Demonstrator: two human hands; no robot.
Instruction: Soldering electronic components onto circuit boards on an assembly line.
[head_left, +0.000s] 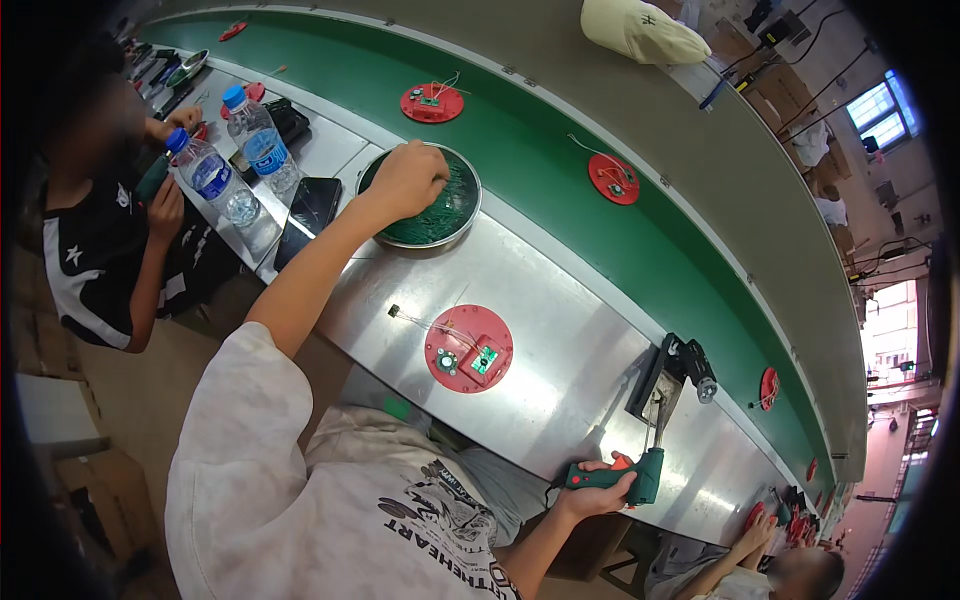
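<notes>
Left hand [408, 180] over bowl [425, 243], twelve o'clock of red disc [462, 352]; fingertips hidden, can't tell what's pinched. Right hand [600, 490] wrapped round green gun-shaped tool [648, 478], between four and five. Hasty tug could scatter green strands [450, 212]; careless tool swing might snag disc's thin wires [424, 321].

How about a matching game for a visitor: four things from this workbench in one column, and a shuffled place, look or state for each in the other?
Column one:
1. left hand
2. right hand
3. nearest red disc
4. water bottles

Column two:
A. blue-capped
B. at the bowl of green pieces
C. flat on the metal tabletop
D. gripping a green tool

Pairs: 1-B, 2-D, 3-C, 4-A
</notes>
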